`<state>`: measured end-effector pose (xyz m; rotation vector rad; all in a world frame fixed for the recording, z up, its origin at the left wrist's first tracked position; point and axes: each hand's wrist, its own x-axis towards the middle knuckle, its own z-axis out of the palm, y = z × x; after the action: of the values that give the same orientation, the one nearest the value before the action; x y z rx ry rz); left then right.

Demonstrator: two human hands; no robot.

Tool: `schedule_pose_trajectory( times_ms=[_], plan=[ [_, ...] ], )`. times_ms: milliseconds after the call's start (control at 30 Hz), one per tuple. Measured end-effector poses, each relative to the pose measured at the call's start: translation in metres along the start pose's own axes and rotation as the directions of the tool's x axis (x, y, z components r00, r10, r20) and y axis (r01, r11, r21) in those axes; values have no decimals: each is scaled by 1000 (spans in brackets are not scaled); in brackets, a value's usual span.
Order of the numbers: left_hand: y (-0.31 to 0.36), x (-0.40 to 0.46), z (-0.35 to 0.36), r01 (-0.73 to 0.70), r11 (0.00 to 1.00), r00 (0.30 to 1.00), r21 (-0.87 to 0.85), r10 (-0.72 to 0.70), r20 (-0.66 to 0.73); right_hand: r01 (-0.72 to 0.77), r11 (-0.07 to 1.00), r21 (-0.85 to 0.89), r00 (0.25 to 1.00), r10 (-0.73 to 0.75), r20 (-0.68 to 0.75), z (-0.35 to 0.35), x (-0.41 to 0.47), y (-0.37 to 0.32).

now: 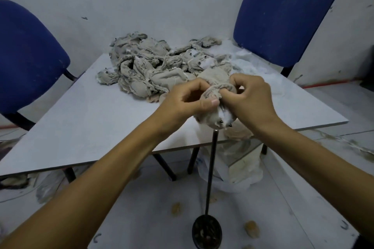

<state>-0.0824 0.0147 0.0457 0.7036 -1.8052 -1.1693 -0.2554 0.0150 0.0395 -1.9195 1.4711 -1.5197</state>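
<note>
A black rod [210, 174] on a round base [206, 232] is seen standing just below the hands. A limp grey plush-toy skin [215, 119] is held just above its tip, pinched between the curled fingers of the left hand [182, 103] and the right hand [251, 99]. Beyond the hands, a pile of similar skins [153, 62] is heaped on the desk [81, 119]. A blue chair [283, 14] is set farther off, past the right hand.
</note>
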Motion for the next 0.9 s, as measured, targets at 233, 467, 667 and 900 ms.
schedule_pose_trajectory(
  times_ms=[233,467,667,900],
  plan=[
    [-17,13,-11,170,969,949,-181,-210,-234,-220,928,299,953,140,268,19,10,4],
    [-31,22,-10,207,978,799,27,-153,-581,-171,921,350,804,-75,589,12,4,4],
    [-16,26,-11,234,952,902,-199,-289,-321,-53,957,285,882,-89,462,6,10,18],
    [-10,8,-21,326,895,945,-306,-314,90,-98,936,338,959,-2,282,9,6,29]
  ],
)
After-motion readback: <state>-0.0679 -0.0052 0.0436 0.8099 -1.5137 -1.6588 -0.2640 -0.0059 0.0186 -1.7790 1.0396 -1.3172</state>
